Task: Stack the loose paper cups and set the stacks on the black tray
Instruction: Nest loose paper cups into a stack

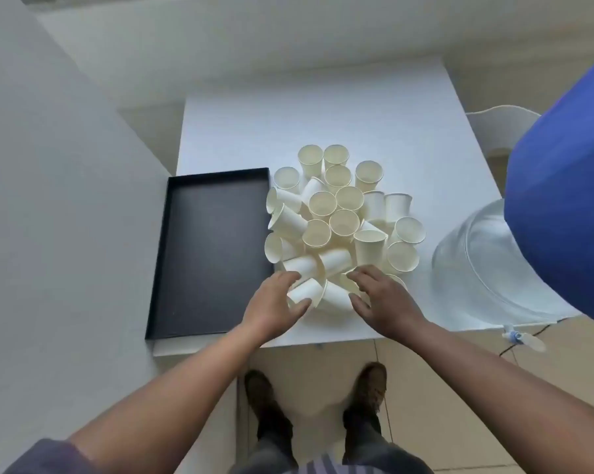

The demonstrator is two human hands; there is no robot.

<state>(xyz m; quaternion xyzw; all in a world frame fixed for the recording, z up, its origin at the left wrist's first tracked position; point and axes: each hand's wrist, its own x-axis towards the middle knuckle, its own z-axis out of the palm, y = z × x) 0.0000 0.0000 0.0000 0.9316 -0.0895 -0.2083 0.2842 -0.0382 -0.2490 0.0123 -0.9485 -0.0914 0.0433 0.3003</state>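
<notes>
Presently, one tipped cup (304, 293) is gripped by left hand (274, 307) fingers; right hand (388, 302) fingers are spread over the pile (340, 213)

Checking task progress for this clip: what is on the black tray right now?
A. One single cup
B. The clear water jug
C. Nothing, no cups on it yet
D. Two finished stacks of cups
C. The black tray shows only its bare dark floor, while the paper cups all sit in a loose heap on the white table to its right, and both hands reach into the heap's near edge.
</notes>
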